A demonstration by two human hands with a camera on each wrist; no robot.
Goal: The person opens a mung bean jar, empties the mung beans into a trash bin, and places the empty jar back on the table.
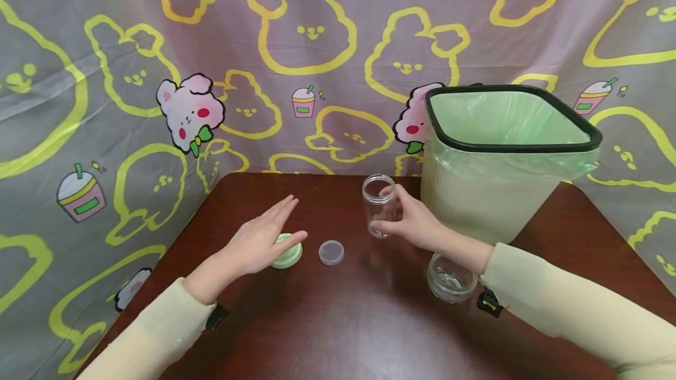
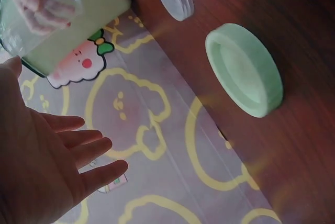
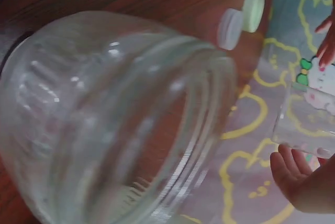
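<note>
My right hand [image 1: 414, 219] grips a tall clear jar [image 1: 376, 210] without a lid, holding it upright around its side. In the right wrist view that jar [image 3: 306, 119] shows at the right edge with the fingers curled against it. My left hand [image 1: 259, 239] hovers above a light green lid [image 1: 289, 255], its fingers straight and nothing in them. The left wrist view shows the green lid [image 2: 243, 69] apart from the left hand [image 2: 57, 161]. Between the hands a small clear lid [image 1: 331, 253] lies on the table.
A squat clear glass jar [image 1: 451, 279] stands open beneath my right forearm. Behind it, a large pale bin [image 1: 475, 186] with a black rim and green liner stands on the dark wooden table [image 1: 327, 327]. A patterned curtain [image 1: 327, 122] hangs along the back and left.
</note>
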